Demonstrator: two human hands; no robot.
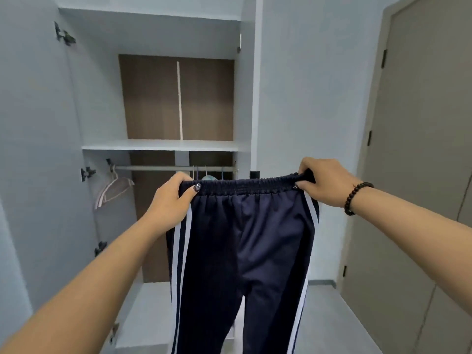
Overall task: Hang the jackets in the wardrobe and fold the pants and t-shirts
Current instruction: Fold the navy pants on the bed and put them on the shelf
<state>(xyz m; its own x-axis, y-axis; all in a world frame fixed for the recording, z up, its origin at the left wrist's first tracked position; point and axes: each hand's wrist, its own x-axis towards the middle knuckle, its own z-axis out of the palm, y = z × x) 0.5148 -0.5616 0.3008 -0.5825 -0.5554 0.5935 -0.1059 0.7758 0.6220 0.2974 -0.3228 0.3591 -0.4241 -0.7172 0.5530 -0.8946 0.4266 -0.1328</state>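
Navy track pants (245,241) with white side stripes hang in front of me, waistband up, legs dangling out of the bottom of the view. My left hand (171,198) grips the left end of the elastic waistband. My right hand (321,182), with a dark bead bracelet on its wrist, grips the right end. The waistband is stretched level between them. Behind the pants stands the open wardrobe (163,145) with a hanging rail (153,168).
Empty pale hangers (112,191) hang at the rail's left end; more hangers and a bit of teal cloth (209,177) show just above the waistband. The wardrobe's left door (38,149) stands open. A beige room door (421,162) is on the right.
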